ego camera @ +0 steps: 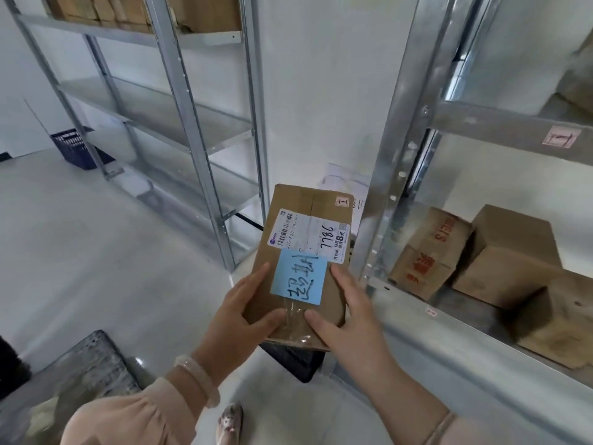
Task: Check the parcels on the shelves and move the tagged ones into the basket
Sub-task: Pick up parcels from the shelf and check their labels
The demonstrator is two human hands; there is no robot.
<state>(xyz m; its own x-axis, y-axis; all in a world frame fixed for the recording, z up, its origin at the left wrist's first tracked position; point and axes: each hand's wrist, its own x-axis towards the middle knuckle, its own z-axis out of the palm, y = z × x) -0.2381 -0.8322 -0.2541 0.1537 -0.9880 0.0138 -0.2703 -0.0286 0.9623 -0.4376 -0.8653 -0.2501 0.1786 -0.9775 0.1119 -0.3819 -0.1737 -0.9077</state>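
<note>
I hold a flat brown cardboard parcel (296, 200) in front of me with both hands. It carries a white shipping label marked 7786 and a blue sticky note (299, 277) with handwriting. My left hand (244, 313) grips its near left edge. My right hand (345, 313) grips its near right edge, thumb on the taped top. A dark basket (295, 361) sits on the floor right under the parcel, mostly hidden by it. A second dark blue basket (75, 147) stands far off at the left by the wall.
A metal shelf unit on the right holds several brown boxes (430, 252) on its lower shelf (449, 345). Another metal rack (199, 123) stands ahead at the left, with boxes (102, 9) only on its top shelf. A grey wire panel (80, 364) lies at my lower left.
</note>
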